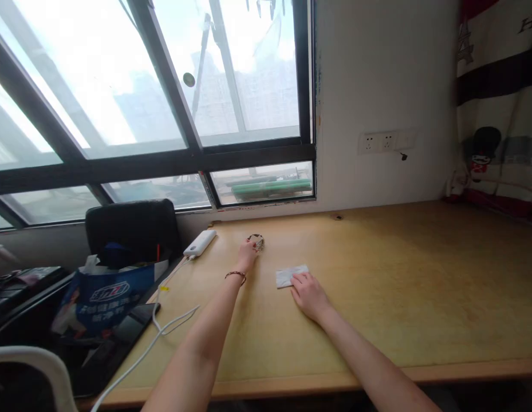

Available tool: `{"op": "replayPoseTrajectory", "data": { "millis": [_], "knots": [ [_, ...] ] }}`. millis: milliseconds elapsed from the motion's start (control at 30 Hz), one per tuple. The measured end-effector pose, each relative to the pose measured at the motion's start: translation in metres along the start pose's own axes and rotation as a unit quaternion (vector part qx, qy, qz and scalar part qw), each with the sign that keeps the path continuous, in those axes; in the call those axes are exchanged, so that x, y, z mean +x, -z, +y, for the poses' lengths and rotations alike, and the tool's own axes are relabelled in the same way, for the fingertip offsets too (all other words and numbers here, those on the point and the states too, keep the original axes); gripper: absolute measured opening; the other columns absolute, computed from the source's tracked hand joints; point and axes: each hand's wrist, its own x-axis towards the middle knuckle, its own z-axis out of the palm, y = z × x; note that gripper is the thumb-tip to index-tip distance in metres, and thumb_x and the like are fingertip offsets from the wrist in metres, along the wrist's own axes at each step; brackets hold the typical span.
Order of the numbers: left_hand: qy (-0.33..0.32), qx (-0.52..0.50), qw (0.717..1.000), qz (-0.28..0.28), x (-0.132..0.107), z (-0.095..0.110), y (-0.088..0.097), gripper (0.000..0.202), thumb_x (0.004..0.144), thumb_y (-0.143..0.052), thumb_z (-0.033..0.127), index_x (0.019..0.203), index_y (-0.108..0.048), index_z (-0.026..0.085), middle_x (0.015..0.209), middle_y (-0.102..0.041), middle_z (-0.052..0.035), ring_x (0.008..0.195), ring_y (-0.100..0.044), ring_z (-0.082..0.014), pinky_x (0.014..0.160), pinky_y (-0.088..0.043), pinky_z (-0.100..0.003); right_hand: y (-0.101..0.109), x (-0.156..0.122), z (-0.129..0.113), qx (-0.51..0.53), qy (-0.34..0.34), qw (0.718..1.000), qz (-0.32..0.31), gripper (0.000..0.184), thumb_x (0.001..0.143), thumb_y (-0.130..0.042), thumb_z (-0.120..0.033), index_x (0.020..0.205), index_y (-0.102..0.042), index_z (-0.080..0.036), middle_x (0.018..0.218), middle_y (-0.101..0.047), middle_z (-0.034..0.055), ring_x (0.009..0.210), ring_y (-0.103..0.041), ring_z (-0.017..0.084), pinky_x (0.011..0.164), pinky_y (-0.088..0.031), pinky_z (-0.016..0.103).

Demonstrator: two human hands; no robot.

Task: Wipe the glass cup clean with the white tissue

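On the wooden table, my left hand [247, 256] reaches far forward, its fingers closed on a small dark loop with shiny metallic bits [260, 242]. Its exact kind is too small to make out, and the fingers cover part of it. Nearer and to the right, my right hand [308, 293] is on a folded white tissue [287, 277] that lies flat on the tabletop. The fingers cover the tissue's right part, closed over its edge. A braided bracelet [236, 276] circles my left wrist.
A white power bank [200, 244] sits at the table's left edge, its white cable [162, 332] trailing down the left side. Beyond that edge are a black chair [130, 226] and a blue bag [106, 294]. A window and a wall with sockets [379, 142] stand behind the table [398, 286].
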Motion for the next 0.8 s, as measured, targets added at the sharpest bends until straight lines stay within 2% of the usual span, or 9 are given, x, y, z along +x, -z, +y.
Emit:
{"op": "replayPoseTrajectory", "data": {
  "millis": [100,200,300,367,400,467,567,667,800],
  "knots": [
    [0.014,0.006,1.000,0.008,0.001,0.000,0.001,0.011,0.068,-0.049,0.011,0.077,-0.055,0.015,0.091,-0.051,-0.0069,0.075,-0.052,-0.0150,0.072,-0.041,-0.028,0.000,0.000,0.001,0.002,0.003,1.000,0.003,0.022,0.080,-0.042,-0.024,0.097,-0.055,-0.019,0.105,-0.055,0.0059,0.099,-0.042,0.019,0.085,-0.034,0.032],
    [0.013,0.007,1.000,0.019,-0.005,0.006,0.004,0.028,0.069,-0.048,0.010,0.096,-0.050,0.014,0.103,-0.048,-0.0093,0.083,-0.052,-0.0166,0.076,-0.041,-0.029,0.001,-0.001,0.001,0.004,0.005,1.000,0.002,0.022,0.080,-0.042,-0.024,0.096,-0.055,-0.019,0.104,-0.055,0.0058,0.099,-0.042,0.019,0.085,-0.034,0.032],
    [-0.024,0.002,0.998,0.065,-0.028,0.027,0.006,0.042,0.073,-0.046,0.013,0.114,-0.039,0.015,0.119,-0.039,-0.0126,0.098,-0.048,-0.0195,0.080,-0.040,-0.030,0.000,-0.001,0.002,0.009,0.005,1.000,-0.001,0.022,0.079,-0.043,-0.023,0.097,-0.055,-0.018,0.105,-0.055,0.0064,0.100,-0.043,0.019,0.086,-0.035,0.033],
    [-0.091,-0.013,0.992,0.082,-0.055,0.050,0.005,0.036,0.077,-0.041,0.015,0.113,-0.039,0.015,0.119,-0.040,-0.0121,0.102,-0.046,-0.0195,0.084,-0.039,-0.030,-0.002,0.000,0.003,0.020,0.009,1.000,-0.003,0.022,0.079,-0.043,-0.022,0.098,-0.055,-0.018,0.105,-0.055,0.0075,0.101,-0.043,0.020,0.088,-0.034,0.034],
    [-0.135,-0.025,0.988,0.063,-0.072,0.062,0.005,0.032,0.079,-0.038,0.016,0.111,-0.042,0.016,0.115,-0.044,-0.0107,0.102,-0.046,-0.0185,0.085,-0.039,-0.030,-0.004,0.000,0.004,0.033,0.012,0.999,0.000,0.023,0.079,-0.042,-0.020,0.099,-0.054,-0.017,0.105,-0.055,0.0082,0.102,-0.043,0.019,0.089,-0.034,0.034],
    [-0.230,-0.044,0.972,-0.027,-0.106,0.084,0.003,0.029,0.082,-0.032,0.016,0.107,-0.046,0.019,0.105,-0.052,-0.0078,0.096,-0.050,-0.0158,0.083,-0.040,-0.028,-0.007,0.001,0.007,0.075,0.017,0.997,0.020,0.027,0.079,-0.038,-0.015,0.102,-0.053,-0.015,0.106,-0.055,0.0092,0.102,-0.045,0.017,0.090,-0.035,0.032],
    [-0.275,-0.026,0.957,-0.087,-0.146,0.101,0.004,0.033,0.082,-0.036,0.021,0.115,-0.041,0.019,0.110,-0.050,-0.0095,0.101,-0.047,-0.0182,0.087,-0.038,-0.033,-0.009,0.002,0.015,0.139,-0.010,0.986,0.089,0.033,0.079,-0.031,-0.009,0.103,-0.054,-0.013,0.106,-0.055,0.0103,0.101,-0.048,0.016,0.089,-0.038,0.031],
    [-0.277,0.028,0.956,-0.092,-0.161,0.090,0.011,0.031,0.080,-0.042,0.031,0.109,-0.047,0.021,0.113,-0.049,-0.0091,0.108,-0.042,-0.0209,0.092,-0.033,-0.037,-0.005,0.001,0.024,0.157,-0.054,0.975,0.150,0.033,0.078,-0.031,-0.010,0.098,-0.058,-0.014,0.102,-0.058,0.0106,0.097,-0.052,0.017,0.087,-0.040,0.034],
    [-0.240,0.076,0.964,-0.081,-0.154,0.052,0.024,0.031,0.082,-0.038,0.034,0.108,-0.049,0.022,0.115,-0.048,-0.0084,0.110,-0.041,-0.0210,0.092,-0.033,-0.038,0.003,0.000,0.034,0.155,-0.073,0.972,0.163,0.030,0.077,-0.034,-0.011,0.091,-0.060,-0.015,0.093,-0.061,0.0084,0.090,-0.055,0.016,0.084,-0.042,0.032]
  ]
}}
